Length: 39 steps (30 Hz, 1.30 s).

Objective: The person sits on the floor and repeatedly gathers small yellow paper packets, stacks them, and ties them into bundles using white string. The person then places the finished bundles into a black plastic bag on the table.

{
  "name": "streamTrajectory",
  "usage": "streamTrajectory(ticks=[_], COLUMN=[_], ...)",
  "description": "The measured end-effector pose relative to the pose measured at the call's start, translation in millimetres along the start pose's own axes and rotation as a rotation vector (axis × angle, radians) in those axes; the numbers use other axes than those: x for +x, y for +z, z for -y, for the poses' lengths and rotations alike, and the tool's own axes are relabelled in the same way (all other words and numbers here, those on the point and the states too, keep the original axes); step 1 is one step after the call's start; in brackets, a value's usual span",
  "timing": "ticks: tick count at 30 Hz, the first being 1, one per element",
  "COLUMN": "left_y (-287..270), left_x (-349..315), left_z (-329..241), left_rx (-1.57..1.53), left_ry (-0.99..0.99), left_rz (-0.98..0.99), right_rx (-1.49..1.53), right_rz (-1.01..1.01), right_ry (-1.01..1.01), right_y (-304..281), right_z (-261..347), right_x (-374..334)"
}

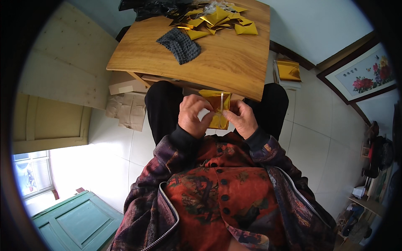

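A stack of shiny gold foil paper (212, 99) is held over my lap, just off the table's near edge. Down its right part runs a narrow pale strip (222, 102). My right hand (244, 119) grips the stack's right edge, thumb on top beside the strip and fingers underneath. From the other side my left hand (193, 115) reaches over the stack. Its thumb and forefinger are curled into a ring whose tips come together near the strip. Whatever they pinch is too small to make out.
On the wooden table (234, 54) lie a dark grey knitted cloth (180, 46) and a heap of folded gold foil pieces (217, 21). A black plastic bag (161, 10) is at the back left. More gold foil paper (289, 70) sits on the floor at right; flattened brown paper (132, 111) lies left.
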<state>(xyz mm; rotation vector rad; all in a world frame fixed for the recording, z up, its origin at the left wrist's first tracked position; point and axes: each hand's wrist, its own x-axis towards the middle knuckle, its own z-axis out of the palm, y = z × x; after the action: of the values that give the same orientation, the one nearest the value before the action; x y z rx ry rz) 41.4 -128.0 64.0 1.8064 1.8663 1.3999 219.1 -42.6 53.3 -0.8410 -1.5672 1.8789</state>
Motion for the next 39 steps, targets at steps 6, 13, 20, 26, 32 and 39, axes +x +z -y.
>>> streamTrajectory(ticks=[6,13,20,26,32,39], left_y=[-3,-9,-13,-9,-1,2], left_x=[7,11,16,14,11,6], left_z=[-18,-20,-20,-19,-15,-10], left_rx=[0.273,0.431,0.466,0.483,0.469,0.396], left_ry=[0.293,0.481,0.501,0.466,0.481,0.361], left_rz=[0.094,0.154,0.300,0.236,0.067,0.074], right_rx=[-0.043,-0.152,-0.106,-0.117,-0.104,-0.100], right_rz=[-0.018,-0.017,0.007,0.034,0.037,0.005], right_ry=[-0.006,0.011,0.020,0.046,0.015,0.020], right_y=[2,2,2,3,4,4], right_z=[3,8,5,7,10,9], right_x=[0,-1,-1,-1,0,-1])
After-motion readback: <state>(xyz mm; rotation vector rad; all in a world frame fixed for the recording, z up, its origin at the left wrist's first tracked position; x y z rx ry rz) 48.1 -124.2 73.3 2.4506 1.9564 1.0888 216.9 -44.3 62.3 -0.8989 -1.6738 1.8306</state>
